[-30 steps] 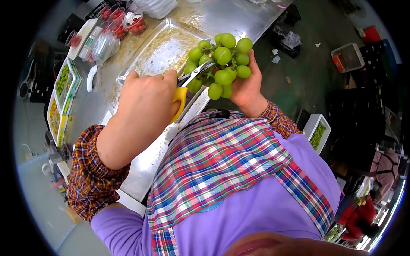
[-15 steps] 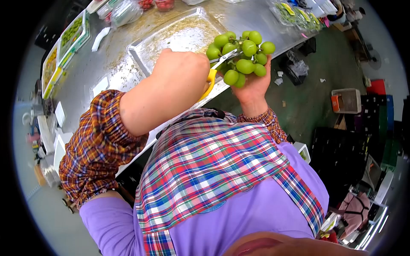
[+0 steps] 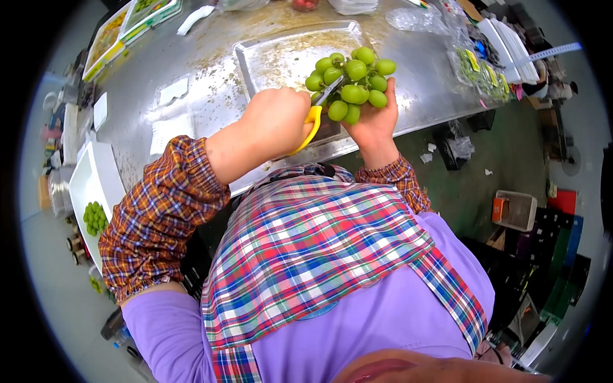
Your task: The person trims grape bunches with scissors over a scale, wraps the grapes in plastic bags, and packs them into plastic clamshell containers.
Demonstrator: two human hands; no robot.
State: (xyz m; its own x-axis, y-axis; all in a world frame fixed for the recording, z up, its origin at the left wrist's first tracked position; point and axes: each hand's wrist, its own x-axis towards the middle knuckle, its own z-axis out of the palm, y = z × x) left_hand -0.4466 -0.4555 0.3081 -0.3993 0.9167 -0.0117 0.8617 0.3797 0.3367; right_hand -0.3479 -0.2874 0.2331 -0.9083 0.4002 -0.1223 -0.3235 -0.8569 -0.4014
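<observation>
My left hand, seen from the back, is closed round the yellow handle of the scissors. The blades point up and right among the stems of a bunch of green grapes. My right hand holds this bunch from below and behind, with one finger upright along its right side; its other fingers are mostly hidden by the grapes. Behind the bunch, a shallow clear tray lies on the metal table. Whether the blades touch a stem cannot be made out.
A white box with green grapes stands at the left. Fruit trays are at the upper left. Packed greens and clear plastic lie at the upper right. A crate stands on the floor at right.
The view has swung, bringing the white grape box in at left and packed greens at upper right. Both hands still hold scissors and grapes; the blades now reach deeper among the grapes.
</observation>
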